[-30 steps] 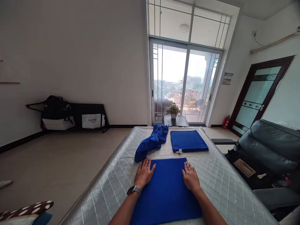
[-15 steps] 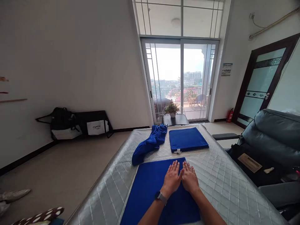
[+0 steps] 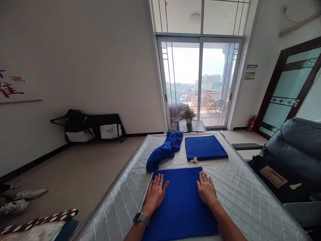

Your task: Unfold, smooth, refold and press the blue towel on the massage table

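A flat blue folded cloth point(image 3: 180, 201) lies on a silver quilted surface point(image 3: 248, 187) in front of me. My left hand point(image 3: 155, 192) rests palm down on its left side, fingers stretched out, a watch on the wrist. On the right edge lies my right hand point(image 3: 206, 187), also flat with fingers extended. Beyond them sits a second folded blue cloth point(image 3: 207, 147) with a white tag at its near edge. Left of that is a crumpled blue cloth point(image 3: 164, 152), loosely bunched.
A potted plant point(image 3: 188, 114) stands on a dark chair point(image 3: 192, 126) by the glass sliding doors point(image 3: 200, 80). To the right is a dark armchair point(image 3: 298, 150). Black bags point(image 3: 79, 125) lean along the left wall. Brown-and-white spotted fabric point(image 3: 40, 221) shows at lower left.
My left hand has slid left across the cloth, from beside my right hand to the left edge. My right hand has stayed near the right edge. The view has shifted slightly left.
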A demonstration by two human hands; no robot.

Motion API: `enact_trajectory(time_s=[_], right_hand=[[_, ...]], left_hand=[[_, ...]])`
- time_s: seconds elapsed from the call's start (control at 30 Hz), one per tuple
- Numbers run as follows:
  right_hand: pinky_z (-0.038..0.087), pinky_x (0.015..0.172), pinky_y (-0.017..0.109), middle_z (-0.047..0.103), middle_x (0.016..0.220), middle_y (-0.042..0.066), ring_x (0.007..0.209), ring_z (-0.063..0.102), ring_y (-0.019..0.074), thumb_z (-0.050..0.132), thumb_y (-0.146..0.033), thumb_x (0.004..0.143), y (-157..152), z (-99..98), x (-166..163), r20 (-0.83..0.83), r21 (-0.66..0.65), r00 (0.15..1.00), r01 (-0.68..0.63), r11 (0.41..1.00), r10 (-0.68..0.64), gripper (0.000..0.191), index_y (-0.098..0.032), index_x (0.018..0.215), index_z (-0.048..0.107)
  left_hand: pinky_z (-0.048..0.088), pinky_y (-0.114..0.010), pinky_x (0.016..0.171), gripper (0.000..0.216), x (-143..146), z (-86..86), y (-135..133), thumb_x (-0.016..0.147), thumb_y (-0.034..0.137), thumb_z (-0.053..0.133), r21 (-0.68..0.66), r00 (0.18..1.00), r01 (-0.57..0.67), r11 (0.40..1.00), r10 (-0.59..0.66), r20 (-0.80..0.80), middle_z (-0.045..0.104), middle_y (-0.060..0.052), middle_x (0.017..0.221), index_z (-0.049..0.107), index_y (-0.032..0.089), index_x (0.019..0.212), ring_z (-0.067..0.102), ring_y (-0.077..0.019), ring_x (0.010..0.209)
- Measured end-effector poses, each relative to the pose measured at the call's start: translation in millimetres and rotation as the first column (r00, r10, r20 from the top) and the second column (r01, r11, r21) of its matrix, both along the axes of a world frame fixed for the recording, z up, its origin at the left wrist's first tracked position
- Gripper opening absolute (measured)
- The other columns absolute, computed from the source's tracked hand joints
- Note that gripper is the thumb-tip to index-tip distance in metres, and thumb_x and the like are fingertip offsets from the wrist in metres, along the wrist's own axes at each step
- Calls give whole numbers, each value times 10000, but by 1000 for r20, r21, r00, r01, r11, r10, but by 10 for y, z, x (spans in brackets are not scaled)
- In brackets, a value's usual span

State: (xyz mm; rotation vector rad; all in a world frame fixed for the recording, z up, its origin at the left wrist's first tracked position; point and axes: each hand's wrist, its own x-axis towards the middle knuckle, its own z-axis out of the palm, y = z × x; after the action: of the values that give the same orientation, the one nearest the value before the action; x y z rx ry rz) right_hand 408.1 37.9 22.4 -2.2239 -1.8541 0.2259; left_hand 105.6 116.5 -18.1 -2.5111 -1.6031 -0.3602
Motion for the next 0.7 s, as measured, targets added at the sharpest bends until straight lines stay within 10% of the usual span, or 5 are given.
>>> enact_trajectory(time_s=[0.23, 0.7], right_hand=[[47, 1245, 408, 162, 1668, 35, 1548, 82, 195, 191, -418, 1014, 16, -59, 17, 80, -20, 997, -2, 1000, 4, 658, -133, 1608, 184], [100, 1238, 397, 194, 1663, 60, 1540, 139, 186, 179, -361, 1020, 382, 136, 71, 153, -45, 988, -9, 999, 16, 630, -123, 1602, 206]], left_hand=[[366, -493, 1175, 784, -235, -54, 22, 996, 614, 207, 15, 976, -167, 986, 163, 142, 413, -213, 1582, 394, 60, 1519, 400, -311, 1462], [367, -488, 1170, 784, -189, -23, 7, 985, 643, 213, 17, 961, -171, 985, 163, 225, 425, -173, 1586, 369, 113, 1541, 409, -301, 1457]])
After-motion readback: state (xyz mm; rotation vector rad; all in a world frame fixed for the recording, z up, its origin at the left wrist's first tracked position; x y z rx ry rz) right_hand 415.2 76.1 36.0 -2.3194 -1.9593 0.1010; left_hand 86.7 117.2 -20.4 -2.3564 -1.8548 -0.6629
